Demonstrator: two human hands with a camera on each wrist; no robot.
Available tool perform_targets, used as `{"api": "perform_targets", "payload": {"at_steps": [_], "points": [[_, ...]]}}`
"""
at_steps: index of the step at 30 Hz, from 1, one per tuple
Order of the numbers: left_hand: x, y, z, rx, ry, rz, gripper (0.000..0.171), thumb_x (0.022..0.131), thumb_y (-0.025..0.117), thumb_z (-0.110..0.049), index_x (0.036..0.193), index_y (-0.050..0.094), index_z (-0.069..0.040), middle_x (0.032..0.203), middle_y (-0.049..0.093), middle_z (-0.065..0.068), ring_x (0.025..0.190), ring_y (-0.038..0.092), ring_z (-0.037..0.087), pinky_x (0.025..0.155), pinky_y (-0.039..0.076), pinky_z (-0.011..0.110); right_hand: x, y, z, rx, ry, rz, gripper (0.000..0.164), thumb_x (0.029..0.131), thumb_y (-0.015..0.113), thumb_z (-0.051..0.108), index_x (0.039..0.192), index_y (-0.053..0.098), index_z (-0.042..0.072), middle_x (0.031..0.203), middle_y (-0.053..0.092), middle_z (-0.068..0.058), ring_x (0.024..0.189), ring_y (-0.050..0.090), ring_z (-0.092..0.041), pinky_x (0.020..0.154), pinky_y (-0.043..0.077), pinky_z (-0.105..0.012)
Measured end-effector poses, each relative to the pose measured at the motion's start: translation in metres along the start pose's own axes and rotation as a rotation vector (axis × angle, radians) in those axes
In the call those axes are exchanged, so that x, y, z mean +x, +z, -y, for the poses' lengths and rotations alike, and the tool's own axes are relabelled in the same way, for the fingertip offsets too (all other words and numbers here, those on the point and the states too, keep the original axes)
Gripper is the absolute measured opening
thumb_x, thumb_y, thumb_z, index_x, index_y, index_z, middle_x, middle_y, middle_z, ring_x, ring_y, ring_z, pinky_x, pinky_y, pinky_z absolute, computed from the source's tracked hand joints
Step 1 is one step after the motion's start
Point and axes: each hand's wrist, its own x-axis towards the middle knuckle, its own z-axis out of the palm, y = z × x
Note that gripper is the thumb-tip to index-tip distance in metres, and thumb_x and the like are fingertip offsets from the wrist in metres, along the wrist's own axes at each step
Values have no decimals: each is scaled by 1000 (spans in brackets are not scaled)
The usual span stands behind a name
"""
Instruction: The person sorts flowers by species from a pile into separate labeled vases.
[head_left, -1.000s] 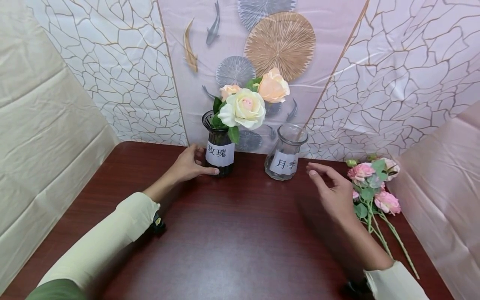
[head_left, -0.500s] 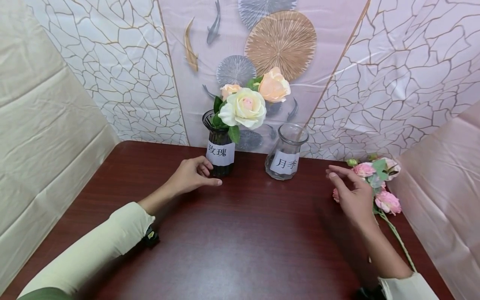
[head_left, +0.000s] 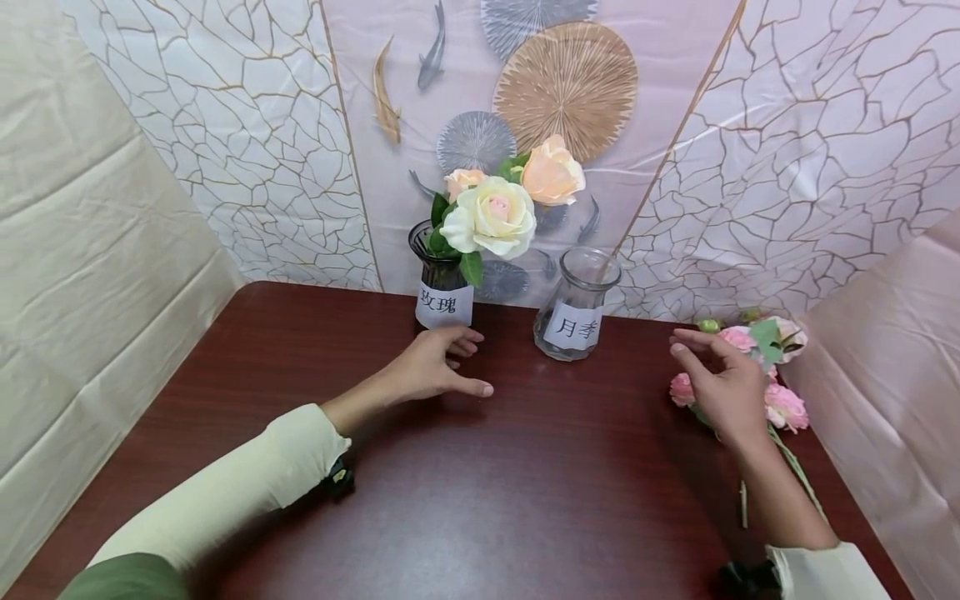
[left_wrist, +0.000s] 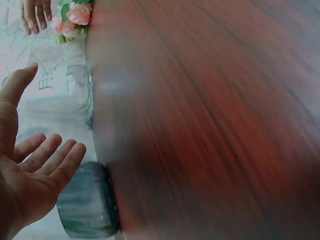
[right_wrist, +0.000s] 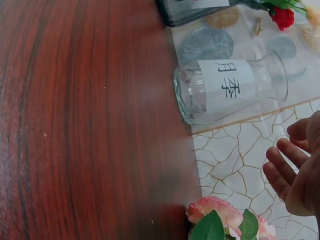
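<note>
My left hand (head_left: 435,362) is in front of the dark glass vase (head_left: 444,275), thumb and fingers spread with nothing between them. White and peach roses (head_left: 495,218) stand in that vase, and the right wrist view also shows a red flower (right_wrist: 282,18) there. To its right is a clear glass vase (head_left: 577,287) with a paper label (right_wrist: 227,86) and no flowers in it. My right hand (head_left: 723,387) hovers over the pink flowers (head_left: 786,407) lying at the table's right side, hiding part of them. Its fingers are loosely bent and hold nothing.
The dark red table (head_left: 480,500) ends against a patterned backdrop (head_left: 262,125) right behind the vases. A cream cloth wall (head_left: 112,275) borders the left, and a pinkish cloth (head_left: 892,358) borders the right beside the pink flowers.
My left hand has come off the dark vase's side and shifted right, in front of it. My right hand has moved right, away from the clear vase, over the pink flowers.
</note>
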Motion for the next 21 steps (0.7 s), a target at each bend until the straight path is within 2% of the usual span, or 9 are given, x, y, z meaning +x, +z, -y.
{"api": "perform_targets", "payload": {"at_steps": [10, 15, 21], "points": [[22, 27, -2, 30, -29, 38, 100, 82, 102, -37, 161, 54, 0, 151, 68, 22, 140, 69, 36, 115, 61, 46, 4, -10, -3, -58, -27, 55, 33, 106, 80, 20, 133, 81, 1, 89, 67, 46, 81, 67, 19, 66, 50, -9], [36, 33, -1, 75, -56, 32, 105, 82, 101, -42, 164, 50, -1, 155, 66, 21, 143, 67, 35, 118, 58, 47, 4, -17, -3, -140, -19, 89, 34, 108, 79, 26, 133, 82, 4, 88, 63, 48, 79, 64, 20, 66, 48, -10], [56, 40, 1, 94, -93, 5, 111, 81, 101, -46, 168, 46, -3, 159, 63, 20, 148, 63, 34, 124, 53, 48, 6, -22, -8, -203, -36, 118, 32, 109, 77, 25, 132, 82, 4, 88, 59, 48, 80, 59, 18, 66, 46, -12]]}}
